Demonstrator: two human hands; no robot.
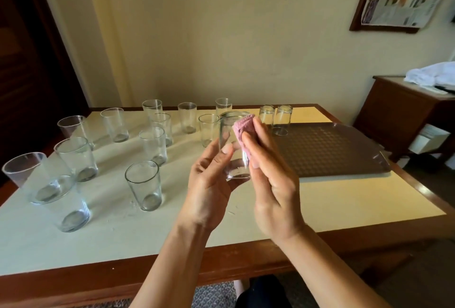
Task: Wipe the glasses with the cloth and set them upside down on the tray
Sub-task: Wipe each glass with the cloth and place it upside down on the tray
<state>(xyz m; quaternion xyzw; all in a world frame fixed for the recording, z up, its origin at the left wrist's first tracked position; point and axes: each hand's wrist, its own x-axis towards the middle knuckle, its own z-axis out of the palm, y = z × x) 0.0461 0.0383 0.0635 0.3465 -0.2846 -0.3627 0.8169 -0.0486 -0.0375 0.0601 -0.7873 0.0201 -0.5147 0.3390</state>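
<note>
- Pink knitted cloth [243, 128] is the thing to watch here: the right hand [273, 184] has it bunched under its fingers [248, 145], which lie mostly straight and close together, pressing the cloth against the side of a clear glass tumbler [234, 147].
- The left hand [209, 184] holds that tumbler up above the tabletop [357, 199], fingers curled round its lower half, mouth pointing up.
- So I'd say we're mid-wipe on this one, outer wall near the rim. Can't tell if the inside has been done.
- The dark dimpled tray [327, 150] sits just right of the hands, with two clear glasses already upside down [282, 120] at its far left corner.
- Loads of upright clear glasses waiting on the left [144, 184], so the job looks early on.
- Next move, my guess: finish rubbing round the wall, then flip the tumbler mouth-down and park it beside the two inverted ones. That needs a firm left-hand grip through the turn, and a gentle landing so rim doesn't clink into its neighbours.
</note>
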